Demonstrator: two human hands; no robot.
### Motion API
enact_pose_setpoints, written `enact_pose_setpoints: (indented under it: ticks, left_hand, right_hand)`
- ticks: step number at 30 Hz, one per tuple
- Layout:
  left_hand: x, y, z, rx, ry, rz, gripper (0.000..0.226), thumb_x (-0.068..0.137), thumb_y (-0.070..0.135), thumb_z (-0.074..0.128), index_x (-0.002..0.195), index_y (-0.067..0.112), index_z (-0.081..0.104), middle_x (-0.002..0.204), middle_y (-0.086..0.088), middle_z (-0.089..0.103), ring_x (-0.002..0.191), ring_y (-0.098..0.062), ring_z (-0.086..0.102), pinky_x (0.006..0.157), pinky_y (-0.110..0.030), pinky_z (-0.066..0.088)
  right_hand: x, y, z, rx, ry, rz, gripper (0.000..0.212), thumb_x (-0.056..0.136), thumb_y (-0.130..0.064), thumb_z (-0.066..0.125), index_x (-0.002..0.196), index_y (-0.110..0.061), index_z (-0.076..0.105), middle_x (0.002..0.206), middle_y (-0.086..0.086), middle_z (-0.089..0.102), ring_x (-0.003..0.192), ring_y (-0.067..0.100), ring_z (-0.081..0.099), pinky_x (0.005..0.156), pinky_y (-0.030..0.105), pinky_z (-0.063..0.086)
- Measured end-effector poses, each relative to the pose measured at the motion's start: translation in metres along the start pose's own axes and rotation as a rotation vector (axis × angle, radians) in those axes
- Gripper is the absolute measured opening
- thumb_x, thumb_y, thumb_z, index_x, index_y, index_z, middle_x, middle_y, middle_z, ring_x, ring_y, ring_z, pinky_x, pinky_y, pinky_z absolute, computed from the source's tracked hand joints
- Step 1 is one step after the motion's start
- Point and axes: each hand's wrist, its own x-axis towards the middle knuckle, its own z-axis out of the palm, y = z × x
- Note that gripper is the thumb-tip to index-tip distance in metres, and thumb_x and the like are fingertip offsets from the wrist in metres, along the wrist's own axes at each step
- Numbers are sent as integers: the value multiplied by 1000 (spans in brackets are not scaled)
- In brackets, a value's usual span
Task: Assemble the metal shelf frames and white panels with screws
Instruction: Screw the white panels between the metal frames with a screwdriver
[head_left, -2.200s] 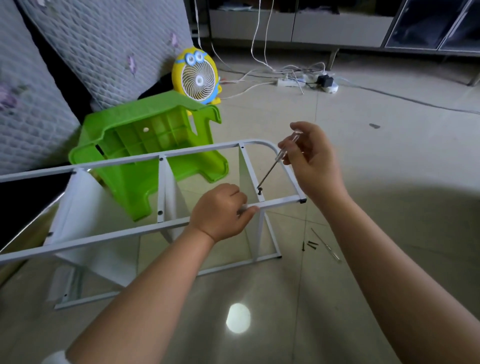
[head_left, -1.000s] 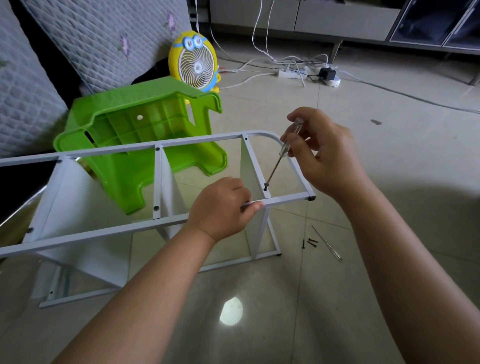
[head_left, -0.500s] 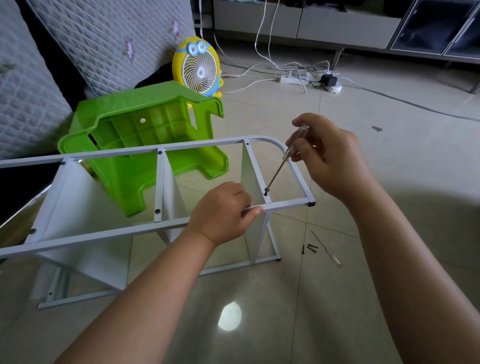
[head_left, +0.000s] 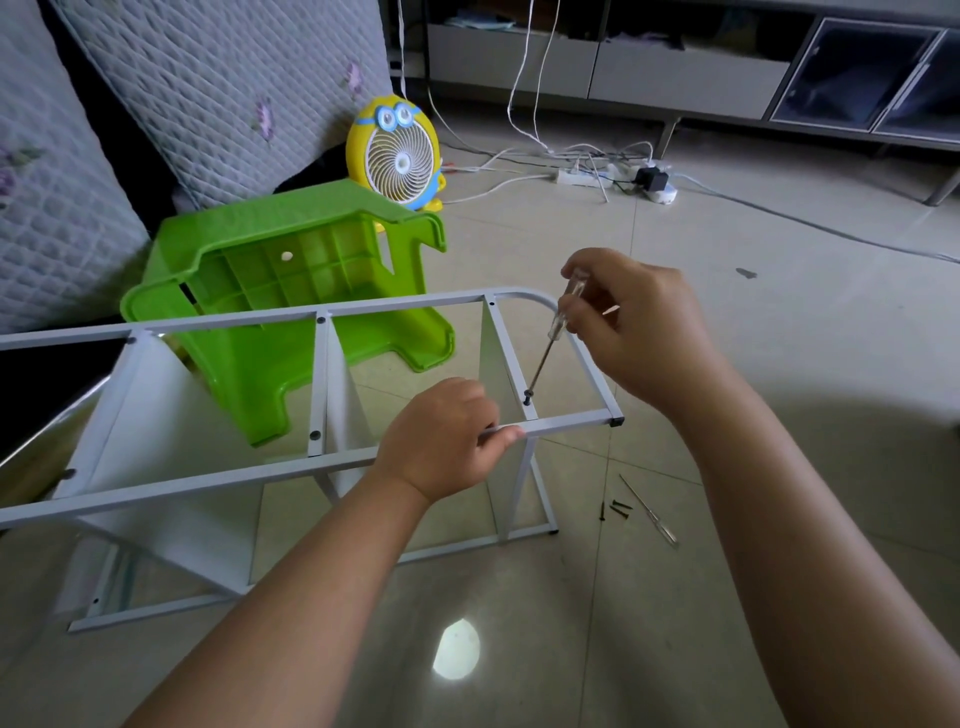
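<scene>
Head view: right hand (head_left: 644, 332) pinches the clear handle of the screwdriver (head_left: 551, 340) between thumb and fingertips. Shaft is tilted, tip seated in the dark screw (head_left: 527, 400) on the end cross bar of the metal frame (head_left: 208, 483). Left hand (head_left: 441, 441) is curled round the near rail just beside that joint, bracing it. Frame sits on the floor (head_left: 727, 467) and a white panel (head_left: 497, 356) stands directly below that bar. Screw head looks proud, so probably not fully driven.

Risks as I read it:
- Driver is off-axis to the screw. Torque at that angle could cam the tip out, and it skids across the painted bar or toward the left thumb, which is close.
- Fingertip grip only, so little down-force. A chewed screw head is plausible.
- Can't see whether panel hole and bar hole line up. If not, the screw goes in crooked or misses the panel.
- Loose screws (head_left: 615, 506) and a spare screwdriver (head_left: 649, 512) lie near the frame foot, easy to kick or kneel on.
</scene>
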Motion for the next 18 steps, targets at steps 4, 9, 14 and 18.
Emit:
enact_pose_setpoints:
  ticks: [4, 9, 14, 18]
  left_hand:
    - [1, 1, -1, -63, -2, -30, 42, 77, 36, 51, 46, 8, 50, 47, -3, 44, 43, -20, 44, 44, -18, 28]
    - [0, 2, -1, -41, 12, -38, 41, 75, 37, 52, 44, 10, 50, 47, -2, 44, 42, -19, 44, 42, -16, 27]
    - [2, 5, -2, -34, 2, -63, 41, 72, 40, 50, 43, 11, 52, 46, -1, 45, 42, -19, 47, 40, -15, 31]
    - [1, 4, -2, -41, -5, -81, 41, 71, 42, 50, 43, 12, 51, 46, -1, 45, 41, -19, 47, 39, -15, 32]
  right_hand:
    - [7, -11, -17, -121, -139, -42, 18, 88, -12, 56, 102, -2, 63, 83, 12, 65, 78, 27, 58, 72, 33, 45]
    - [27, -34, -25, -360, -469, -99, 19, 93, -19, 49, 103, -6, 59, 80, 4, 49, 81, 23, 49, 64, 27, 32]
    - [41, -53, -23, -520, -586, -133, 24, 96, -22, 44, 112, -6, 53, 112, 12, 56, 102, 28, 51, 67, 26, 29]
    - [41, -54, -24, -574, -601, -136, 25, 97, -24, 42, 109, -5, 52, 92, 8, 52, 91, 28, 46, 68, 27, 27]
